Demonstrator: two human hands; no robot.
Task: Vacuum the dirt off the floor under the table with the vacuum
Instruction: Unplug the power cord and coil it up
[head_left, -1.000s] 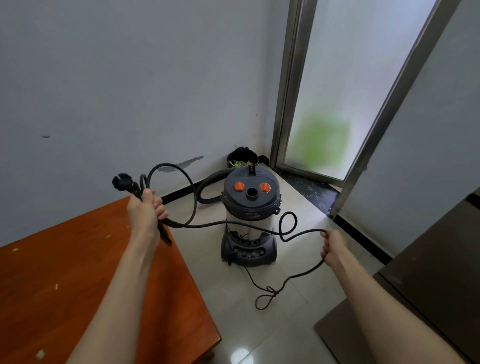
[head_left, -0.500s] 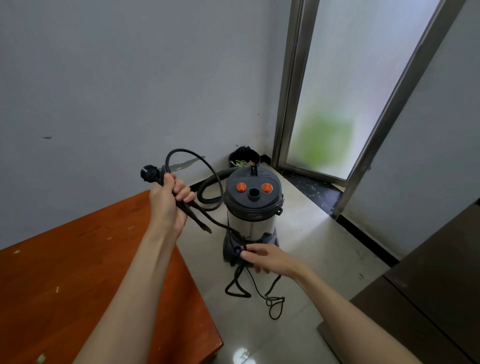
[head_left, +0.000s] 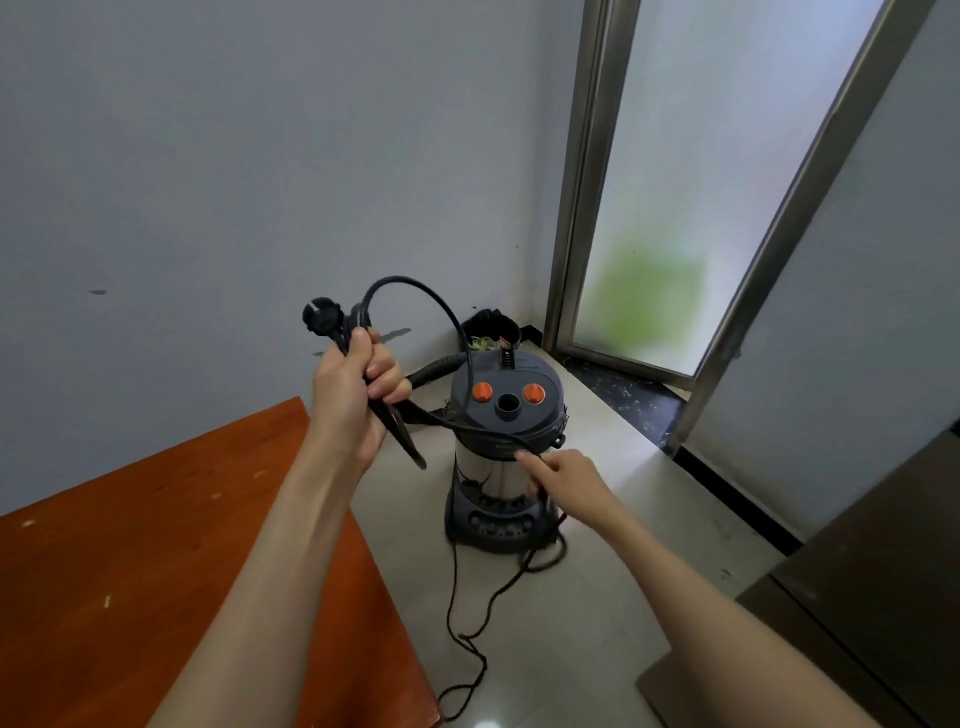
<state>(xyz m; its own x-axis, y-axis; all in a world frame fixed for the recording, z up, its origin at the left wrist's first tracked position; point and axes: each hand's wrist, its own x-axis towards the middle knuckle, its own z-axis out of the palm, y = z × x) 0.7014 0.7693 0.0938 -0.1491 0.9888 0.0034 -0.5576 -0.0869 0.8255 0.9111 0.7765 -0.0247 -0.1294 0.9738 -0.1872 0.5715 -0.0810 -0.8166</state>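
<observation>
A canister vacuum (head_left: 506, 415) with a dark lid, two orange knobs and a steel body stands on the tiled floor in the corner. Its ribbed hose (head_left: 436, 366) curves off behind it to the left. My left hand (head_left: 353, 395) grips gathered loops of the black power cord, with the plug (head_left: 322, 317) sticking up above my fist. A cord loop (head_left: 415, 291) arches from that hand over to the vacuum lid. My right hand (head_left: 566, 475) holds the cord in front of the vacuum body. More cord (head_left: 467, 644) trails loose on the floor.
An orange-brown wooden table (head_left: 130, 571) fills the lower left, its corner near the vacuum. A black bin (head_left: 488, 325) sits in the corner behind the vacuum. A frosted glass door (head_left: 685, 208) stands at right, and dark furniture (head_left: 857, 597) occupies the lower right.
My left hand moved right and nearer the vacuum with the coiled cord. My right hand came in from the right, went low, then rose along the cord to the vacuum body.
</observation>
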